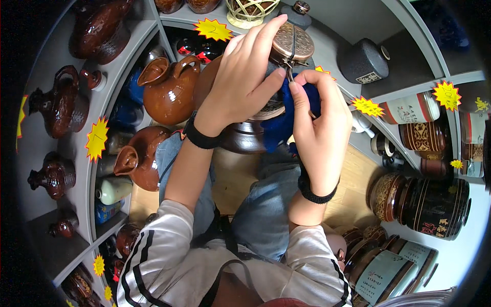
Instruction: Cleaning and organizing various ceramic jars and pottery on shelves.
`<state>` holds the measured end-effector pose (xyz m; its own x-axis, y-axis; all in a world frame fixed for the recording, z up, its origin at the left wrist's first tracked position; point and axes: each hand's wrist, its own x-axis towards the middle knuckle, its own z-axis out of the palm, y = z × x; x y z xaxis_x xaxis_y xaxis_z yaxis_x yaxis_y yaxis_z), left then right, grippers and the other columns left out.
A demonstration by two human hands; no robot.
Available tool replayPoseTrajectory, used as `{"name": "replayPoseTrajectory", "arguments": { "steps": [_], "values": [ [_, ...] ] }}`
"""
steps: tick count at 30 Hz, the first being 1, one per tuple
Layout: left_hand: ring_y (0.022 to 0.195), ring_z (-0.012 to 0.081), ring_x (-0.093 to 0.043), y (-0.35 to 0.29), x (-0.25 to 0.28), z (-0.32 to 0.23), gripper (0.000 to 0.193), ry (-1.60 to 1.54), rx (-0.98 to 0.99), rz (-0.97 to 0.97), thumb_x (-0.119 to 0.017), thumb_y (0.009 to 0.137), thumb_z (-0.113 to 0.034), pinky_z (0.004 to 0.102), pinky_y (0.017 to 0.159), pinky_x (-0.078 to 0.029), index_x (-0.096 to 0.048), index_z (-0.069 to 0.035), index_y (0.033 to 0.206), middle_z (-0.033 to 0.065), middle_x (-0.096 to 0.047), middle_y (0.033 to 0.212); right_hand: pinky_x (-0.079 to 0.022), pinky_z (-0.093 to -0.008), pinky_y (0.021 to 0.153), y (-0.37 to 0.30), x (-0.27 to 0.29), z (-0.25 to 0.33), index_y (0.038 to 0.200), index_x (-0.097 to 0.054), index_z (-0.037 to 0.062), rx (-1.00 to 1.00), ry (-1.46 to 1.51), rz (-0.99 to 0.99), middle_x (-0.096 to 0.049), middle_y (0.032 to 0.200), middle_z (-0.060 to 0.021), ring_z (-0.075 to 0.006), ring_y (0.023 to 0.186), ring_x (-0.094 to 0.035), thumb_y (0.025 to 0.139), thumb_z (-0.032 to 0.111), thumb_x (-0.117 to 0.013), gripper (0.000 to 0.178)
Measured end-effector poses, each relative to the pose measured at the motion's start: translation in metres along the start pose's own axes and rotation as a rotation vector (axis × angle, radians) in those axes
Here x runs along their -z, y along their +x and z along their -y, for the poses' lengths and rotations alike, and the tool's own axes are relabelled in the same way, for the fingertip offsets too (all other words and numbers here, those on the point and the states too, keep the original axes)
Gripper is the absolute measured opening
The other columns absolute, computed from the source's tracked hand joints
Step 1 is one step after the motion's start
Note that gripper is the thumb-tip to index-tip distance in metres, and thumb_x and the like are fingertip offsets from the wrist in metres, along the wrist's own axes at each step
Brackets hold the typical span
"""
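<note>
A dark brown jar (243,139) stands in front of me, with a round embossed bronze-coloured lid (302,41) at its far side. A dark band crosses the lid down to a metal clasp (289,66). My left hand (238,84) lies over the jar with its fingers stretched along the lid's left edge, the thumb tip beside the clasp. My right hand (322,120) is closed on a dark blue cloth (279,125), thumb and forefinger pinched at the clasp's lower end. The cloth hangs over the jar's right side and hides part of it.
Brown glazed jugs (171,92) stand close on the left, before grey shelves (115,77) of dark pots. A dark grey bottle (364,60) sits on the right shelf. Several large lidded jars (434,207) stand at lower right, near the wooden floor (353,179).
</note>
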<state>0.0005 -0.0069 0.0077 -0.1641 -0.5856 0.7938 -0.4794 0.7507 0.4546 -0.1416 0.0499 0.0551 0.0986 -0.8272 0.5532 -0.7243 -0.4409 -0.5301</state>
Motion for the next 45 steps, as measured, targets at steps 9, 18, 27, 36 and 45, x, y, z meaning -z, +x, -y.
{"name": "replayPoseTrajectory", "arguments": {
  "steps": [9, 18, 27, 36, 45],
  "values": [
    [0.107, 0.0359, -0.050, 0.001, -0.004, 0.006, 0.047, -0.018, -0.023, -0.058, -0.047, 0.085, -0.015, 0.0433, 0.094, -0.035, -0.042, 0.000, 0.129, 0.0189, -0.052, 0.119, -0.048, -0.0365, 0.065, 0.001, 0.000, -0.004, 0.087, -0.057, 0.0050, -0.043, 0.136, 0.012, -0.061, 0.082, -0.0122, -0.0328, 0.075, -0.061, 0.082, 0.009, -0.064, 0.009],
    [0.108, 0.0360, -0.050, 0.001, -0.004, 0.006, 0.047, -0.022, -0.017, -0.053, -0.048, 0.085, -0.019, 0.0430, 0.095, -0.034, -0.042, 0.000, 0.128, 0.0188, -0.052, 0.120, -0.047, -0.0338, 0.066, 0.004, 0.008, -0.013, 0.087, -0.059, 0.0031, -0.181, 0.166, 0.035, -0.062, 0.079, -0.0135, -0.0294, 0.070, -0.060, 0.082, 0.008, -0.064, 0.009],
    [0.110, 0.0359, -0.049, 0.000, -0.002, 0.008, 0.050, -0.049, -0.030, -0.042, -0.049, 0.085, -0.017, 0.0425, 0.097, -0.033, -0.041, -0.001, 0.131, 0.0189, -0.051, 0.122, -0.047, -0.0328, 0.063, 0.002, -0.005, -0.010, 0.085, -0.059, 0.0034, -0.026, 0.252, 0.001, -0.060, 0.076, -0.0137, -0.0295, 0.066, -0.060, 0.080, 0.006, -0.065, 0.009],
    [0.108, 0.0340, -0.051, 0.001, -0.004, 0.007, 0.047, -0.013, -0.036, -0.054, -0.052, 0.085, -0.015, 0.0418, 0.093, -0.036, -0.042, -0.001, 0.129, 0.0175, -0.053, 0.120, -0.046, -0.0269, 0.058, 0.004, 0.002, -0.013, 0.082, -0.063, 0.0032, -0.134, 0.320, -0.003, -0.062, 0.068, -0.0096, -0.0168, 0.058, -0.059, 0.078, 0.006, -0.068, 0.007],
    [0.108, 0.0348, -0.052, 0.000, -0.004, 0.009, 0.047, -0.003, -0.048, -0.068, -0.052, 0.087, -0.020, 0.0419, 0.095, -0.035, -0.042, -0.001, 0.129, 0.0178, -0.053, 0.121, -0.043, -0.0216, 0.057, 0.008, 0.007, -0.017, 0.084, -0.064, 0.0022, -0.195, 0.294, -0.011, -0.061, 0.065, -0.0050, -0.0065, 0.060, -0.053, 0.080, 0.007, -0.068, 0.007]
  ]
}}
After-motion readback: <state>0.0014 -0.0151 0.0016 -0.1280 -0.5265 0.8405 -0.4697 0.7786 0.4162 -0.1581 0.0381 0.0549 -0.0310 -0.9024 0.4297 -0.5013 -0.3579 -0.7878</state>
